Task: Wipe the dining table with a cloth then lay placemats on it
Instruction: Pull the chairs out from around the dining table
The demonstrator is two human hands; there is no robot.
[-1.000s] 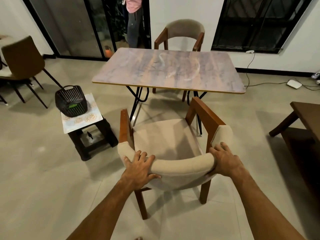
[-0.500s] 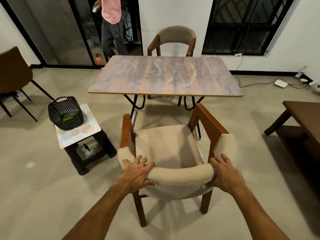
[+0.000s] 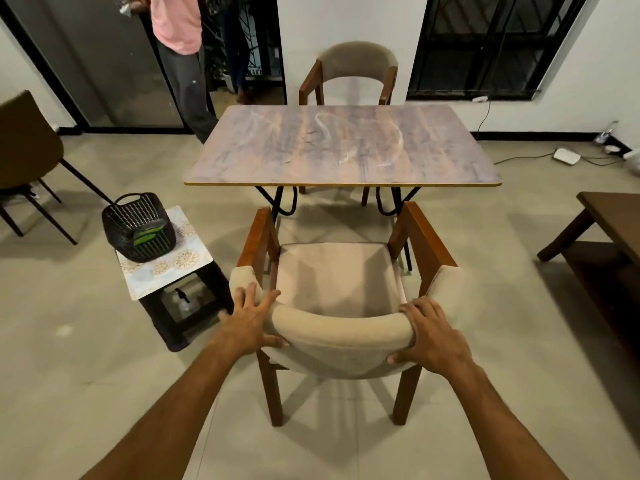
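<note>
Your left hand (image 3: 247,323) and right hand (image 3: 429,337) both grip the padded backrest of the near chair (image 3: 332,278), fingers over the top, thumbs underneath. The table (image 3: 343,147) stands just beyond the chair, pale smears on its top. Left of the chair, a black basket (image 3: 138,226) sits on a patterned mat (image 3: 166,268) on a dark stool (image 3: 173,317). There's a green item (image 3: 145,235) in the basket, can't tell what.

White walls (image 3: 346,19), pale tiled floor (image 3: 69,375), black-framed window (image 3: 485,46) at right, brown chair (image 3: 24,143) at left.
</note>
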